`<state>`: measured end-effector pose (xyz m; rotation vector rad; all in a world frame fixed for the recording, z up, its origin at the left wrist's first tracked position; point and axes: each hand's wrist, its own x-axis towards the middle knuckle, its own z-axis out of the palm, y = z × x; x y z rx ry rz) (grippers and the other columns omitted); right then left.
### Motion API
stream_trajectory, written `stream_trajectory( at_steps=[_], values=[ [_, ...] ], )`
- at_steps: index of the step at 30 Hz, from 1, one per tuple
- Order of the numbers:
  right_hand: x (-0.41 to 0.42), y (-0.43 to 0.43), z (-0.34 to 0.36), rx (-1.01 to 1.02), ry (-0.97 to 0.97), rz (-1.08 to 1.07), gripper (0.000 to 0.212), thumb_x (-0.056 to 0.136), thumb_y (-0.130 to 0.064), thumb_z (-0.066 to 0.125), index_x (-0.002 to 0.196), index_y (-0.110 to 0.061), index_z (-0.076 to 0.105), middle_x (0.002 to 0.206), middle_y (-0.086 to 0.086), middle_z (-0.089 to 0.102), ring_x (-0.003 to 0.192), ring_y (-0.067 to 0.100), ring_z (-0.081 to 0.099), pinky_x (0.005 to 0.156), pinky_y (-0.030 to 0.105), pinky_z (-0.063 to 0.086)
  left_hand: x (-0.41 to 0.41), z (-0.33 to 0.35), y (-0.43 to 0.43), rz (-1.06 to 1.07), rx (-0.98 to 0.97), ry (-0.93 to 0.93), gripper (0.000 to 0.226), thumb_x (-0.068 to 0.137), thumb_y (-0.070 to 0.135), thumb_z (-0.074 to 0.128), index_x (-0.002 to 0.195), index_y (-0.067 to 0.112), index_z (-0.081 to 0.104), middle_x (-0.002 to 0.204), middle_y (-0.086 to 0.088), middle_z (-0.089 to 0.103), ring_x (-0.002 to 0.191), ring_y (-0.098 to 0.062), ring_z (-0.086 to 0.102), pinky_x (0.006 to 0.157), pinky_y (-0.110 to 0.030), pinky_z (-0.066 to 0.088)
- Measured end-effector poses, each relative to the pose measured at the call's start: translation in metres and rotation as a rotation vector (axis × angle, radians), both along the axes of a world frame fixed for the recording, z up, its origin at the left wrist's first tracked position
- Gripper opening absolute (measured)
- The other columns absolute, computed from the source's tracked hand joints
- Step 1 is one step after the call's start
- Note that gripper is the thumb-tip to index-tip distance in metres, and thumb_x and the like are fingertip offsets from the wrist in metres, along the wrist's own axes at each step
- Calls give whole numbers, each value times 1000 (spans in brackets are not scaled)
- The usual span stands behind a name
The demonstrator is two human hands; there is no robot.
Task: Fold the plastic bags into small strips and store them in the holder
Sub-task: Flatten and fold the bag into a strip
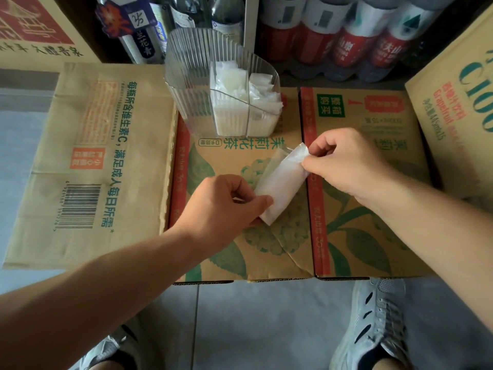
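Head view, looking down at two bare forearms over flattened cardboard boxes (240, 161) that serve as a work surface.

The left hand (226, 206) pinches the near end of a folded plastic bag (282, 182), thumb on top and curled fingers beneath. The right hand (344, 161) pinches the far end between thumb and fingertips, its other fingers curled in. Holding both ends this way seems meant to keep the slippery film taut and the layers together while the fold is tightened. The bag runs diagonally between the hands, just above the cardboard; whether its near corner touches the cardboard is unclear.

The bag is translucent white, already a narrow strip with soft, slightly crumpled edges, the far end a little flared.

Beyond the hands, well within reach, stands a clear ribbed plastic holder (186, 84) on the same cardboard. A divider splits it; the right-hand sections hold upright white folded bags (240, 102), while the left section looks empty. Its open top probably lets finished strips slide in from above.

Behind it stand bottles (346, 36). At the bottom edge, grey shoes (373, 324) rest on a tiled floor.
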<state>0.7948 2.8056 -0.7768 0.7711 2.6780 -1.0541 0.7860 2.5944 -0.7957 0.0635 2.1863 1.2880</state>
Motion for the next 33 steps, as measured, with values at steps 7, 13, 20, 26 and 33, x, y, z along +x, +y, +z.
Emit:
stream_trajectory(
  at_steps=[7, 13, 20, 26, 33],
  values=[
    [3, 10, 3, -142, 19, -60, 10, 80, -11, 73, 76, -19, 67, 69, 0, 63, 66, 11, 54, 59, 24, 40, -2, -4, -7, -50, 79, 90, 17, 83, 20, 81, 79, 10, 69, 68, 0, 71, 55, -6, 57, 56, -26, 49],
    [4, 10, -1, -189, 50, -62, 12, 78, -12, 75, 74, -20, 67, 73, 13, 68, 68, 17, 57, 67, 30, 46, -2, -5, -4, 23, 300, -66, 55, 68, 35, 88, 108, 17, 55, 96, -5, 76, 76, -25, 70, 65, -41, 55],
    [4, 7, -5, -224, 48, -14, 10, 77, -17, 79, 76, -20, 69, 75, 9, 70, 68, 16, 58, 71, 36, 47, -12, 6, 11, 106, 417, -287, 69, 68, 20, 85, 130, 17, 54, 101, -6, 78, 87, -19, 73, 79, -33, 58],
    [6, 0, -3, -287, 44, 34, 12, 79, -13, 80, 79, -18, 70, 79, 15, 71, 71, 23, 60, 75, 39, 49, -16, -2, 13, 60, 386, -121, 46, 81, -2, 79, 116, 23, 62, 102, -6, 78, 87, -24, 71, 85, -41, 57],
    [8, 0, 8, -616, -82, -49, 59, 67, -39, 84, 120, -18, 69, 106, 6, 74, 85, 13, 65, 70, 30, 46, -9, -5, 7, 18, 385, 17, 39, 88, -10, 68, 110, 23, 64, 99, 2, 79, 85, -23, 73, 84, -52, 59]
  ],
)
